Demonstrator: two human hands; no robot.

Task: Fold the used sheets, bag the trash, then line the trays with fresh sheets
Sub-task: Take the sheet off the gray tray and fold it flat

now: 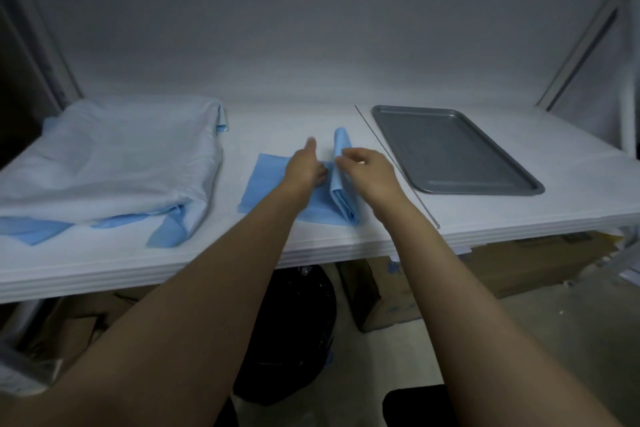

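Note:
A small blue sheet (266, 184) lies on the white table in the middle, its right side folded up into a raised flap (341, 149). My left hand (306, 168) rests on the sheet beside the fold, thumb raised and fingers curled down onto the fabric. My right hand (367, 172) pinches the raised flap near its middle. A bare grey metal tray (450, 149) sits to the right. A pile of pale blue sheets (114, 163) lies at the left.
The white table (207, 260) has a thin seam (391, 159) running between the sheet and the tray. Under the table stand a black trash bag (294, 333) and cardboard boxes (519, 267). Metal frame posts rise at both back corners.

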